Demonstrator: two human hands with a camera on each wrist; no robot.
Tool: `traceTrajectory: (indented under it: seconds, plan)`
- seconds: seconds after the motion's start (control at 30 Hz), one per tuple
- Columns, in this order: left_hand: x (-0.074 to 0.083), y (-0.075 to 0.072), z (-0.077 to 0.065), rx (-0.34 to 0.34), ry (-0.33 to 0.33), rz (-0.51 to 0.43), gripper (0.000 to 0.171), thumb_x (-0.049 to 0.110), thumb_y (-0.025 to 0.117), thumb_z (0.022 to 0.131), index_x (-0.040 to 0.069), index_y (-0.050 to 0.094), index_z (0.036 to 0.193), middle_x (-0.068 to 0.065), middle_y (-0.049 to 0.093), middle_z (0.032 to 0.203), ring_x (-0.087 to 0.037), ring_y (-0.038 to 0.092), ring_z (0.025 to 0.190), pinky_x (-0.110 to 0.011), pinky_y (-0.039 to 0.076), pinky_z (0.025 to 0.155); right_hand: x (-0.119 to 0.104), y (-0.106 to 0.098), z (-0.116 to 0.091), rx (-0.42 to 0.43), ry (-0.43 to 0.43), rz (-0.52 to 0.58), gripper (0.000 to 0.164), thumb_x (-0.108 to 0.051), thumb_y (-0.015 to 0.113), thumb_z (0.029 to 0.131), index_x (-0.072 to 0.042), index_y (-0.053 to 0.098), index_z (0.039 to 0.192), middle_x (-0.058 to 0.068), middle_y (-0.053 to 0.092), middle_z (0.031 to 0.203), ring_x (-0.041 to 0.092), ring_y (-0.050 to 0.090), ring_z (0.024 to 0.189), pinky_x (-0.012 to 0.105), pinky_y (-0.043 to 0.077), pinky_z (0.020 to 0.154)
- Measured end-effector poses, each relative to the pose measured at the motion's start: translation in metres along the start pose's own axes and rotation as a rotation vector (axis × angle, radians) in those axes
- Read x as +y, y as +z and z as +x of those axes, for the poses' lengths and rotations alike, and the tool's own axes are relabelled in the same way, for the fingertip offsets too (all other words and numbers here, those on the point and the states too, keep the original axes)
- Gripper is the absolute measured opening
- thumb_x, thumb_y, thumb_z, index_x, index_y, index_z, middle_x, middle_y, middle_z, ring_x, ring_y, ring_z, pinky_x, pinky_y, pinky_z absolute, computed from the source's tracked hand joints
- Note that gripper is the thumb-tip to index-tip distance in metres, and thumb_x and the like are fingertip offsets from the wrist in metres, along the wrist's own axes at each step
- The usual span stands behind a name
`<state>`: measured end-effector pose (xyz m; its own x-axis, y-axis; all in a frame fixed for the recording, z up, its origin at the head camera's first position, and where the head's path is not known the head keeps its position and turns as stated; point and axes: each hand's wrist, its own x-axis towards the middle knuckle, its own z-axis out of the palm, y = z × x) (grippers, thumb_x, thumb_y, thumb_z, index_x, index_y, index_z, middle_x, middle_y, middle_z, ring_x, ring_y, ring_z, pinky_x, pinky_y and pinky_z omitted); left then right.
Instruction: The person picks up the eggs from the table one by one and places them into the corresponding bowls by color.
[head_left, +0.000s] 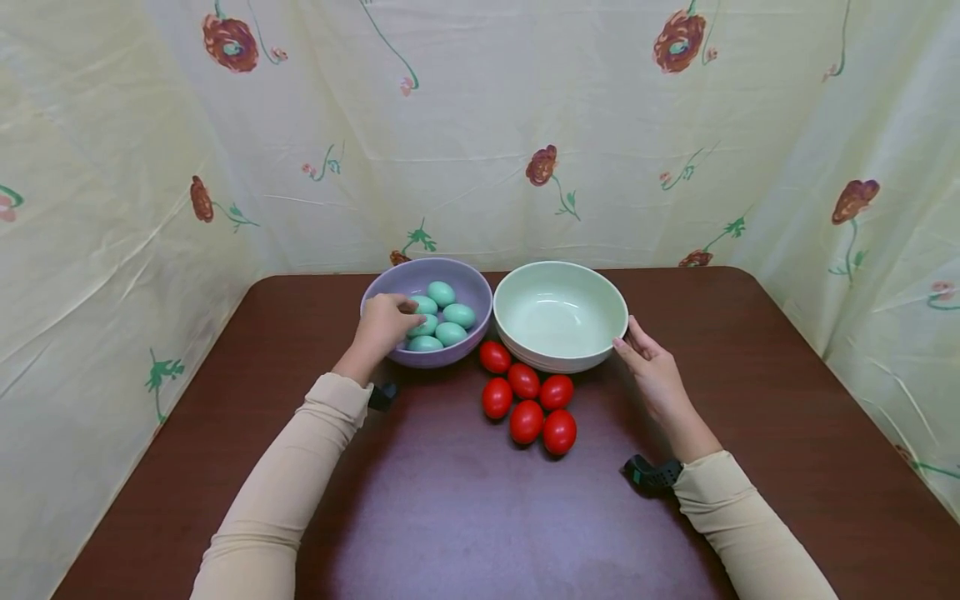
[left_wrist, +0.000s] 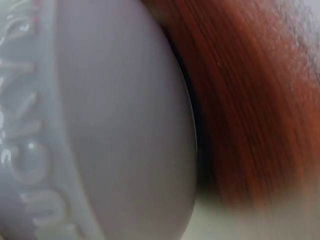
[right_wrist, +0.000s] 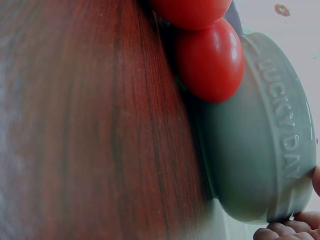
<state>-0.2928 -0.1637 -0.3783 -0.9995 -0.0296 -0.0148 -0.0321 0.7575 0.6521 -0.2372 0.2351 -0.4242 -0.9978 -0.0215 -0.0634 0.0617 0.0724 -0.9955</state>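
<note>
My left hand reaches over the left rim of a purple bowl, its thumb and fingertips among light green eggs. Whether it pinches one of them is hard to make out. To the right stands a pale green bowl with nothing inside. My right hand holds this bowl at its right side, thumb on the near side and fingers farther back. The right wrist view shows fingertips against the green bowl's wall, near raised lettering. Several red eggs lie on the table before the bowls.
The dark brown table has its back edge just behind both bowls, against a flowered cloth curtain. Two red eggs lie close by the green bowl's outer wall in the right wrist view.
</note>
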Motion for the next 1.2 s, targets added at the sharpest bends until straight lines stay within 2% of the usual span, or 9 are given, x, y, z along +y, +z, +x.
traceTrajectory:
  seconds: [0.2,0.4,0.53,0.67,0.83,1.07,1.2]
  plan:
    - [-0.002,-0.001,-0.006,0.111,0.017,-0.123,0.038,0.022,0.072,0.090,0.000,0.069,0.121,-0.017,0.071,0.120,-0.031,0.065,0.114,-0.044,0.053,0.099,0.001,0.000,0.001,-0.001,-0.004,0.000,0.068,-0.027,0.054,0.103,-0.013,0.016,0.158,0.003,0.010,0.166,0.018,0.013,0.154,0.037,0.022,0.120]
    - [0.005,0.003,-0.023,0.152,0.089,-0.198,0.039,0.021,0.073,0.090,-0.001,0.068,0.121,-0.019,0.071,0.118,-0.031,0.067,0.113,-0.044,0.053,0.098,0.000,-0.001,-0.001,-0.014,0.005,-0.018,0.069,-0.028,0.053,0.103,-0.015,0.014,0.158,0.002,0.010,0.166,0.019,0.016,0.153,0.036,0.023,0.120]
    - [0.014,0.004,-0.035,0.133,0.150,-0.232,0.038,0.018,0.074,0.089,-0.001,0.068,0.122,-0.020,0.071,0.120,-0.031,0.067,0.114,-0.043,0.053,0.099,-0.001,0.000,-0.001,-0.021,0.003,-0.012,0.069,-0.028,0.053,0.103,-0.016,0.014,0.158,0.002,0.010,0.166,0.018,0.014,0.154,0.036,0.021,0.121]
    - [0.023,0.006,-0.043,0.105,0.186,-0.246,0.037,0.016,0.074,0.088,0.000,0.068,0.121,-0.020,0.071,0.119,-0.032,0.068,0.113,-0.042,0.054,0.098,-0.001,-0.001,-0.001,-0.018,0.003,-0.013,0.069,-0.028,0.053,0.103,-0.015,0.014,0.158,0.003,0.010,0.166,0.019,0.015,0.153,0.037,0.021,0.121]
    - [0.032,0.011,-0.054,0.105,0.223,-0.258,0.037,0.016,0.077,0.086,0.001,0.070,0.119,-0.020,0.073,0.115,-0.031,0.071,0.107,-0.041,0.056,0.095,-0.001,0.000,-0.001,-0.019,0.009,-0.011,0.069,-0.029,0.053,0.103,-0.015,0.013,0.158,0.003,0.009,0.166,0.019,0.015,0.153,0.037,0.021,0.121]
    - [0.048,0.022,-0.074,0.058,0.234,-0.343,0.040,0.018,0.081,0.082,0.005,0.072,0.119,-0.018,0.073,0.115,-0.029,0.072,0.106,-0.040,0.056,0.094,-0.001,0.000,-0.002,-0.016,0.004,-0.008,0.069,-0.029,0.053,0.103,-0.014,0.014,0.158,0.002,0.010,0.166,0.018,0.015,0.153,0.037,0.021,0.121]
    - [0.052,0.030,-0.082,0.023,0.240,-0.369,0.039,0.016,0.081,0.083,0.003,0.072,0.119,-0.018,0.073,0.115,-0.029,0.072,0.105,-0.038,0.057,0.093,-0.001,0.000,-0.002,-0.015,0.001,-0.004,0.069,-0.028,0.053,0.103,-0.014,0.014,0.158,0.003,0.010,0.166,0.019,0.015,0.153,0.036,0.021,0.121]
